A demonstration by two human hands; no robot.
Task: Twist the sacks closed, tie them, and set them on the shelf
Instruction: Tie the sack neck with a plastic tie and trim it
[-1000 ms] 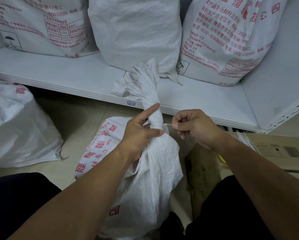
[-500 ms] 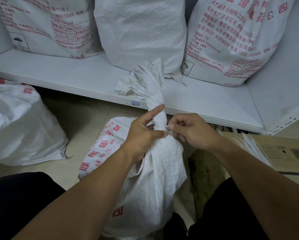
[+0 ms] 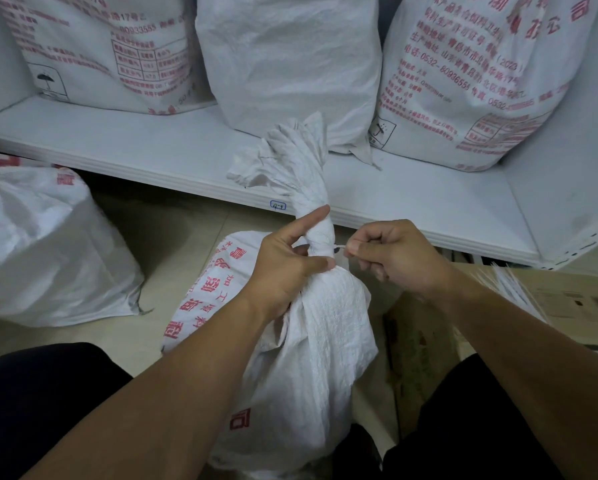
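A white woven sack (image 3: 311, 358) with red print stands on the floor between my knees. Its top is twisted into a tight neck (image 3: 313, 202) that fans out above. My left hand (image 3: 287, 268) grips the neck just under the twist, thumb pointing up along it. A thin white tie (image 3: 339, 247) circles the neck. My right hand (image 3: 394, 258) pinches the tie's free end just right of the neck and holds it taut. The white shelf (image 3: 411, 202) runs right behind the sack.
Three filled sacks stand on the shelf: a left sack (image 3: 93, 50), a plain middle sack (image 3: 290, 60) and a right sack (image 3: 481, 74). Another sack (image 3: 41, 247) lies on the floor at left. A cardboard box (image 3: 574, 303) with a bundle of white ties (image 3: 512, 289) sits at right.
My right hand went in against the neck half a second ago, then drew back to the right with the tie's end. My left hand kept its grip on the neck.
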